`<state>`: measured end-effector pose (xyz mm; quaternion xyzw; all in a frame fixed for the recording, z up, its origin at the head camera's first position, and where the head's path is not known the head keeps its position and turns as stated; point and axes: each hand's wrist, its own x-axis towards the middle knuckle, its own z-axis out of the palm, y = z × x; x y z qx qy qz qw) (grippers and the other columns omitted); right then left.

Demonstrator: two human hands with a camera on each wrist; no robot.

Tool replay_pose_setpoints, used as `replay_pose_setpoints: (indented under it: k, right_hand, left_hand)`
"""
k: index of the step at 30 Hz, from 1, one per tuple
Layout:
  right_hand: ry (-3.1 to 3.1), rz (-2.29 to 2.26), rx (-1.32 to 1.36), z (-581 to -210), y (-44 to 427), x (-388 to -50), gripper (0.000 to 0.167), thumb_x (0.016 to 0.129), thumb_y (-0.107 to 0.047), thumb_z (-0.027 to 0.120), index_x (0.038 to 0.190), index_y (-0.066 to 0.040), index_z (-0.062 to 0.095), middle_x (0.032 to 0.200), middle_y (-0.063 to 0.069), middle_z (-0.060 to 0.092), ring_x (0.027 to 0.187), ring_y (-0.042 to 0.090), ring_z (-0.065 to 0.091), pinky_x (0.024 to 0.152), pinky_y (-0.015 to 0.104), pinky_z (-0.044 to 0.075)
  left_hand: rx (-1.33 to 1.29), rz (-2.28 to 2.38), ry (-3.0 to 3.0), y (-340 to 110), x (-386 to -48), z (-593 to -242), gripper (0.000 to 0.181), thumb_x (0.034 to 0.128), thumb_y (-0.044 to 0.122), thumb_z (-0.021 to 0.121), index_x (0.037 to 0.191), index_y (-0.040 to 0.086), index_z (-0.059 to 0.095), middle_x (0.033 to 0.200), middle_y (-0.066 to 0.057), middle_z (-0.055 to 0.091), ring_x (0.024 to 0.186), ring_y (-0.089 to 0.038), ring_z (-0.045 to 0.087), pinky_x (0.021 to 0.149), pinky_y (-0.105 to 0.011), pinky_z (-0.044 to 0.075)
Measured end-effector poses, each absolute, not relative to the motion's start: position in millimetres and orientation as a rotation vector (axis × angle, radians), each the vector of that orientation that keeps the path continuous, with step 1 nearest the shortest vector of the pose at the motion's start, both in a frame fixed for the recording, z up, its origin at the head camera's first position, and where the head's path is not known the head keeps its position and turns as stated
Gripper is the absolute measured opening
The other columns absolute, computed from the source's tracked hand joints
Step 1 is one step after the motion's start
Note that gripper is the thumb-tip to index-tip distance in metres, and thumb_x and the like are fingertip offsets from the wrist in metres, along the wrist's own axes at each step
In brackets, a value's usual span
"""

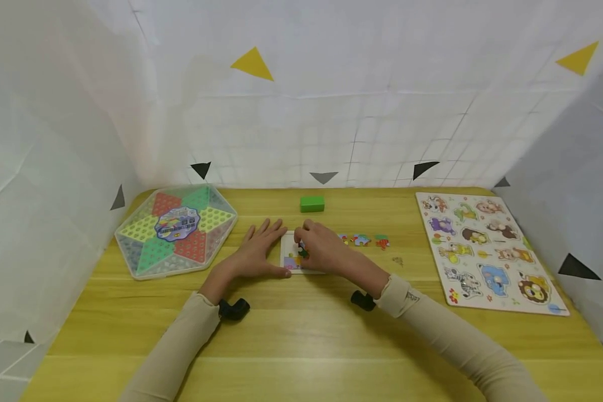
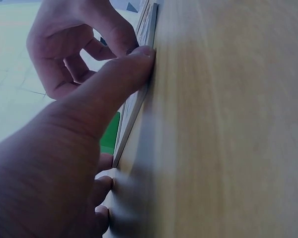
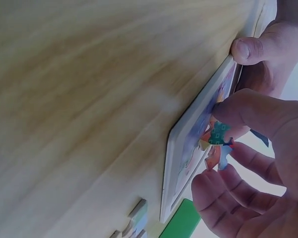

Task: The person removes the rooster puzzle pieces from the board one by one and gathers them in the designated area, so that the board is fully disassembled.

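Observation:
A small puzzle tray [image 1: 284,258] lies flat at the middle of the table, a purple and yellow section showing at its lower left. My left hand [image 1: 255,254] rests along the tray's left side with fingers spread, thumb at the near edge. In the right wrist view my right hand [image 3: 258,163] pinches a green and orange puzzle piece [image 3: 219,133] over the tray, partly tilted up. From the left wrist view, my left thumb [image 2: 134,64] touches the tray's edge [image 2: 134,116]. Several loose pieces [image 1: 361,240] lie right of the tray.
A green block [image 1: 312,204] sits behind the tray. On the left lies a hexagonal checkers box [image 1: 146,269], on the right an animal puzzle board [image 1: 462,223]. White patterned cloth [image 1: 301,128] encloses the back and sides of the wooden table [image 1: 311,357].

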<state>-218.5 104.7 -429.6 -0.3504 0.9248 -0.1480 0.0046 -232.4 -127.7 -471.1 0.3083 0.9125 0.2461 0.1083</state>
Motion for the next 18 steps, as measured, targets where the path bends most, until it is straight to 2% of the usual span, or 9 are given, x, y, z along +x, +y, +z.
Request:
replay_pose_setpoints:
  k: [18]
  right_hand:
    - [2.899,-0.493,-1.133,-430.8,105.6,-218.4,0.035,0.076,-0.014,0.080,0.107,-0.004,0.066,0.096,0.004,0.053,0.078,0.016,0.050,0.066,0.029,0.047]
  left_hand:
    - [0.901,0.732,2.681,-127.8,-231.5,-469.9,0.110,0.0772,0.069,0.074,0.161,0.015,0.025,0.167,-0.005,0.009,0.153,-0.029,-0.003,0.118,-0.055,-0.006]
